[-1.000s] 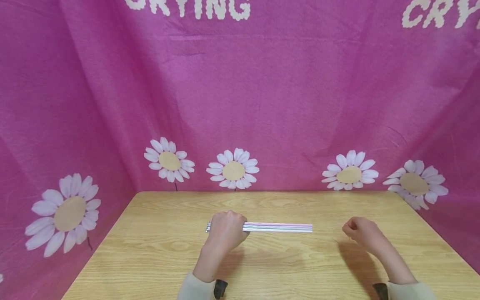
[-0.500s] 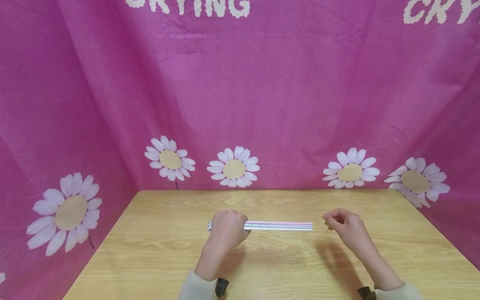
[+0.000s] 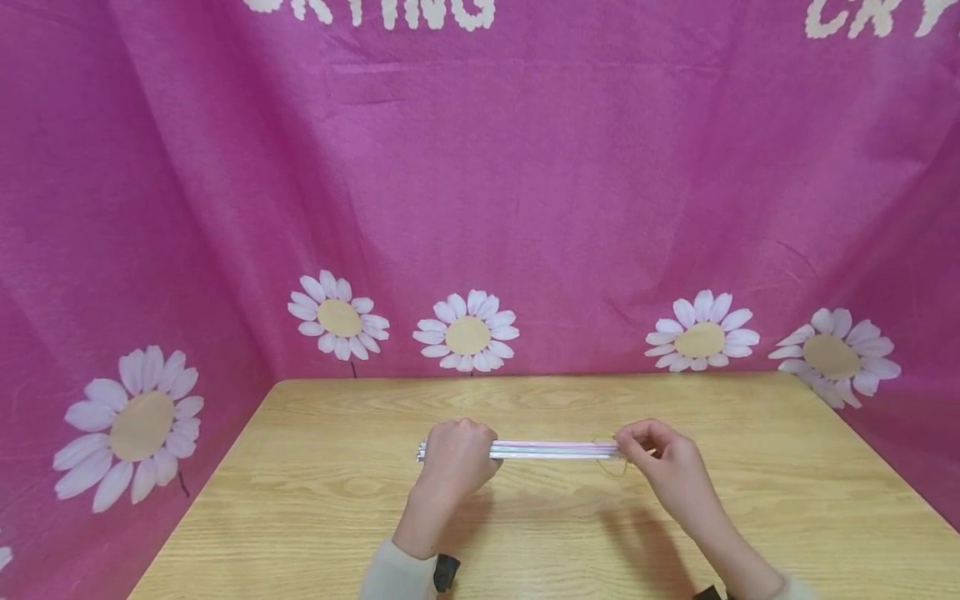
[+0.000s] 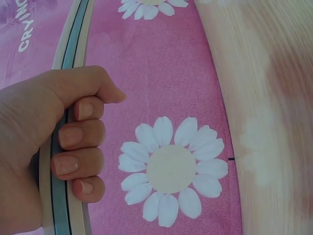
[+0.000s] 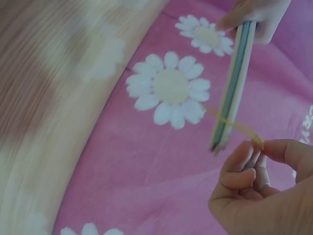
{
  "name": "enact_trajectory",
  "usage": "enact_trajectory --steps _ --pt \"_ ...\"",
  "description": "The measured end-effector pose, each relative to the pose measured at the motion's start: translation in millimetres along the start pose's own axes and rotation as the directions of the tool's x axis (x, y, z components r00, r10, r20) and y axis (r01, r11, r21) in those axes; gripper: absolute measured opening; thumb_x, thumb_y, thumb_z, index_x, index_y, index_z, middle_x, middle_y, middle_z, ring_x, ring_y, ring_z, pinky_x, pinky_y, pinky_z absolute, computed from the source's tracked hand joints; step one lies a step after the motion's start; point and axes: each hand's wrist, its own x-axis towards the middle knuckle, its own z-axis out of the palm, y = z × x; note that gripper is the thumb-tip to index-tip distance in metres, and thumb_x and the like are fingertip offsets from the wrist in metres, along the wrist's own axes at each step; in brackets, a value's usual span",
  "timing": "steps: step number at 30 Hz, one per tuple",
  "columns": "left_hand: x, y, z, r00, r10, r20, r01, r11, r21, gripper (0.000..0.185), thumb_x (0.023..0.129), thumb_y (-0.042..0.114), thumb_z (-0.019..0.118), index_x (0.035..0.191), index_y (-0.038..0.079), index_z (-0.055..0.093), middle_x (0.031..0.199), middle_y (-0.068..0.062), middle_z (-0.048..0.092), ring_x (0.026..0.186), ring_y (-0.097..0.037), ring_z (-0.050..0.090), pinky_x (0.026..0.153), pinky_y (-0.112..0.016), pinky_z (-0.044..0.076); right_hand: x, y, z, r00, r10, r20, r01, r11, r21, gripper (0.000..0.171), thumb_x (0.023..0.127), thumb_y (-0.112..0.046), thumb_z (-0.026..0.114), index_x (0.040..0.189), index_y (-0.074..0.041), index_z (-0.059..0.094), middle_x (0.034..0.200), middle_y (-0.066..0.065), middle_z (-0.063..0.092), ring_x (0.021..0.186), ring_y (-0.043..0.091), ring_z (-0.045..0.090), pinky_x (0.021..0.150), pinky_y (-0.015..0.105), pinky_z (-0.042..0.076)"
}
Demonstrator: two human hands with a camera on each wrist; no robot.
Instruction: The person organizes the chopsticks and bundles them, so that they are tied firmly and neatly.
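Observation:
My left hand (image 3: 459,457) grips a bundle of long thin pastel sticks (image 3: 551,450), fingers curled round it near its left end. The bundle lies level above the table; in the left wrist view the fingers (image 4: 78,164) wrap over white and blue-green sticks (image 4: 61,196). At the free right end, my right hand (image 3: 667,462) pinches a thin yellow rubber band (image 3: 615,472) between thumb and fingertips. The right wrist view has the band (image 5: 234,125) stretched across the sticks (image 5: 234,88) near their end; whether it goes all the way round, I cannot tell.
Below both hands spreads a wood-grain table (image 3: 337,517). A pink cloth (image 3: 570,208) with daisies and lettering hangs behind and at the sides, meeting the table's back edge. Dark straps (image 3: 446,573) show at the wrists.
My right hand has moved left to the free end of the sticks, bringing the rubber band to it. My left hand and the bundle have stayed nearly still.

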Motion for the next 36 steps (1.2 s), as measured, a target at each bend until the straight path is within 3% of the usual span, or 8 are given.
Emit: enact_trajectory --steps 11,16,22,27,29,31,34,36 --pt "-1.2 -5.4 -0.4 0.997 -0.067 -0.036 0.068 0.997 0.021 0.046 0.073 0.024 0.077 0.050 0.019 0.037 0.049 0.008 0.020 0.049 -0.008 0.018 0.043 -0.022 0.013 -18.2 -9.4 17.8 0.992 -0.020 0.125 0.005 0.993 0.119 0.019 0.098 -0.020 0.057 0.097 -0.002 0.062 0.086 -0.005 0.068 0.082 0.000 0.060 0.074 0.019 0.048" --pt "-0.4 -7.0 -2.3 0.995 -0.096 -0.037 0.096 0.995 0.020 0.047 0.076 0.024 0.075 0.049 0.019 0.036 0.050 0.008 0.018 0.048 -0.008 0.017 0.042 -0.022 0.013 -23.0 -3.2 29.5 0.981 -0.151 0.120 0.141 0.986 0.091 0.009 0.095 -0.015 0.061 0.093 -0.006 0.064 0.084 -0.003 0.068 0.079 0.000 0.058 0.071 0.021 0.045" --pt "0.9 -7.5 -6.7 0.986 -0.160 -0.052 0.161 0.986 0.034 0.048 0.077 0.027 0.076 0.049 0.020 0.038 0.049 0.008 0.020 0.048 -0.009 0.016 0.042 -0.023 0.012 -27.4 1.3 39.2 0.960 -0.252 0.123 0.260 0.964 -0.062 0.006 0.085 -0.011 0.071 0.089 -0.013 0.067 0.082 -0.010 0.064 0.074 -0.007 0.048 0.063 0.020 0.039" --pt "1.2 -10.0 -10.7 0.966 -0.251 -0.066 0.253 0.967 0.035 0.042 0.076 0.027 0.078 0.050 0.018 0.046 0.049 0.006 0.022 0.047 -0.011 0.017 0.042 -0.024 0.014 -33.1 4.7 46.3 0.906 -0.371 0.205 0.396 0.913 -0.098 0.008 0.084 -0.007 0.071 0.089 -0.013 0.070 0.082 -0.003 0.069 0.073 -0.008 0.045 0.060 0.021 0.040" --pt "0.9 -11.5 -11.5 0.958 -0.277 -0.079 0.279 0.960 0.025 0.040 0.074 0.025 0.079 0.051 0.017 0.048 0.048 0.006 0.024 0.047 -0.011 0.018 0.042 -0.025 0.015 -36.5 6.9 50.3 0.857 -0.437 0.273 0.481 0.869 -0.118 0.010 0.085 -0.005 0.070 0.092 -0.012 0.070 0.087 -0.001 0.071 0.074 -0.005 0.048 0.061 0.021 0.043" --pt "0.7 -12.5 -12.3 0.952 -0.293 -0.090 0.296 0.955 0.018 0.039 0.074 0.023 0.079 0.051 0.017 0.048 0.048 0.006 0.026 0.046 -0.011 0.020 0.042 -0.025 0.015 -38.8 9.1 54.4 0.789 -0.529 0.312 0.595 0.786 -0.171 0.014 0.083 -0.003 0.071 0.094 -0.011 0.069 0.090 0.000 0.071 0.076 0.000 0.053 0.063 0.021 0.047" --pt "0.2 -13.4 -12.5 0.951 -0.297 -0.085 0.300 0.954 0.024 0.043 0.073 0.022 0.078 0.050 0.017 0.043 0.049 0.006 0.024 0.046 -0.011 0.020 0.042 -0.025 0.016 -38.3 10.8 57.8 0.673 -0.667 0.320 0.739 0.614 -0.277 0.025 0.078 0.000 0.073 0.100 -0.011 0.069 0.095 -0.002 0.071 0.084 0.007 0.059 0.073 0.024 0.050" --pt "-0.1 -13.3 -12.7 0.952 -0.301 -0.061 0.303 0.953 0.021 0.046 0.074 0.022 0.078 0.049 0.018 0.039 0.049 0.006 0.022 0.046 -0.011 0.020 0.041 -0.025 0.016 -35.4 10.6 58.1 0.595 -0.742 0.309 0.797 0.499 -0.340 0.020 0.089 -0.005 0.064 0.106 -0.014 0.069 0.102 -0.006 0.071 0.089 0.009 0.059 0.079 0.024 0.048"
